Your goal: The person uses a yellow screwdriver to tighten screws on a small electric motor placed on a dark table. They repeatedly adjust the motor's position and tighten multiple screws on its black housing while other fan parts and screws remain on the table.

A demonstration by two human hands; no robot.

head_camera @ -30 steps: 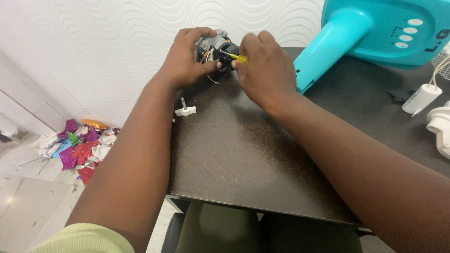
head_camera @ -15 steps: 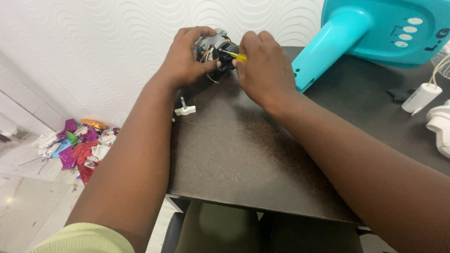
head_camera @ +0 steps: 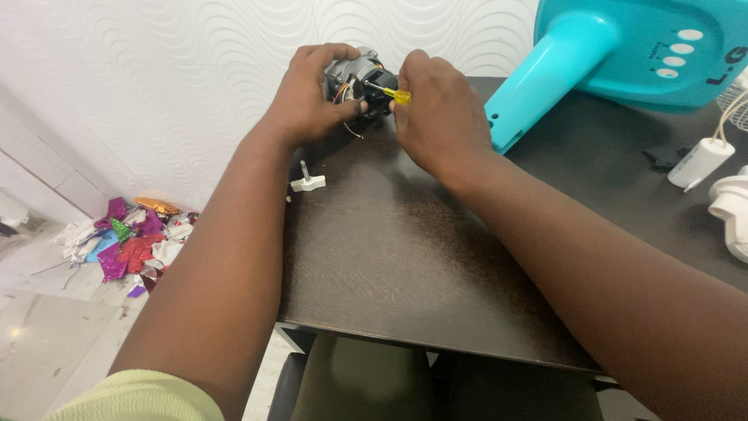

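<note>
Near the table's (head_camera: 405,265) left edge lies a white knob (head_camera: 308,182); at the far edge the left hand (head_camera: 308,101) grips a small motor (head_camera: 354,78) while the right hand (head_camera: 436,117) pinches a yellow-handled screwdriver (head_camera: 389,94) against it. If the tip slips, it could snag the loose wires. Nothing has visibly shifted since half a second ago.

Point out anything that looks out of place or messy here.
A heap of crumpled shiny wrappers lies strewn on the floor beside the wall. On the table, a small white knob lies loose near the left hand.

One motor (head_camera: 357,78), one screwdriver (head_camera: 391,94), two hands (head_camera: 312,97)
</note>
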